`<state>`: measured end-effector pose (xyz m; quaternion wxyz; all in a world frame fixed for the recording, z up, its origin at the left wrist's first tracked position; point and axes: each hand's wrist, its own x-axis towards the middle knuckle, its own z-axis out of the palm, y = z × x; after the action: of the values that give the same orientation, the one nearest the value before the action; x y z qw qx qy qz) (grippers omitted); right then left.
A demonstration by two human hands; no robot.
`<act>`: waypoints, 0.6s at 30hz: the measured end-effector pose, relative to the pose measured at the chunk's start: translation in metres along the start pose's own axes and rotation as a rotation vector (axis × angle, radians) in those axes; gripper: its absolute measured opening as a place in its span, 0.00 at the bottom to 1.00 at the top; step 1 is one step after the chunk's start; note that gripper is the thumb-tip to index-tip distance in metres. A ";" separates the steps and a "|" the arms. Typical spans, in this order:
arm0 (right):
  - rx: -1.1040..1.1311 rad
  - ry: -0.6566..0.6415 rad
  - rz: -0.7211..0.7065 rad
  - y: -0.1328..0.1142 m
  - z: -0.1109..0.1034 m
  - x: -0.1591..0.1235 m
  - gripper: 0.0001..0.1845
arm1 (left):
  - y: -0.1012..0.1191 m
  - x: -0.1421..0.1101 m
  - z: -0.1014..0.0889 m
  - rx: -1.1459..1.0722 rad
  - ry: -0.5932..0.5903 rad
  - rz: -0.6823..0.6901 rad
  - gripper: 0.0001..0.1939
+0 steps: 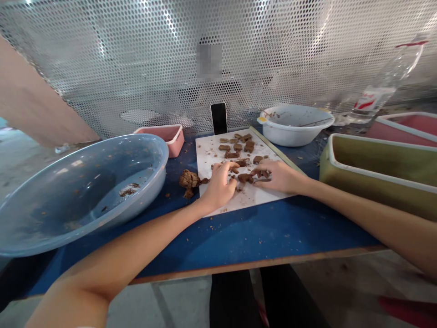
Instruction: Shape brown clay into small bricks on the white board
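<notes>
A white board [218, 157] lies on the blue table [246, 232], with several small brown clay-like pieces [239, 148] spread over its far half. My left hand [220, 182] rests on the board's near left part, fingers curled and pinching a brown piece. My right hand [278, 176] lies just to its right, fingers pressed on another brown piece [246, 177] between the two hands. A brown lump [189, 179] sits on the table beside the board's left edge.
A large blue basin [78, 191] fills the left side. A pink tray [164, 133], an upright phone [219, 118] and a white bowl [295, 125] stand at the back before a perforated metal screen. An olive tray [378, 171], a red tray and a plastic bottle [382, 91] are on the right.
</notes>
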<state>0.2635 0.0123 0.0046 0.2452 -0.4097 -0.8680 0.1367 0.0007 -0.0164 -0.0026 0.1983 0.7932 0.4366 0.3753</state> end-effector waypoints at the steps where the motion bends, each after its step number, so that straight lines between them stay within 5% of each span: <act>1: 0.000 0.003 -0.007 0.000 0.001 0.000 0.14 | 0.000 0.000 0.000 0.000 0.000 -0.003 0.23; 18: 0.059 0.012 -0.094 0.008 0.008 0.003 0.14 | 0.002 -0.003 0.000 0.086 -0.003 0.121 0.20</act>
<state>0.2628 0.0191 -0.0045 0.2684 -0.3620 -0.8804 0.1481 0.0013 -0.0198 -0.0024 0.1418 0.8267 0.4030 0.3662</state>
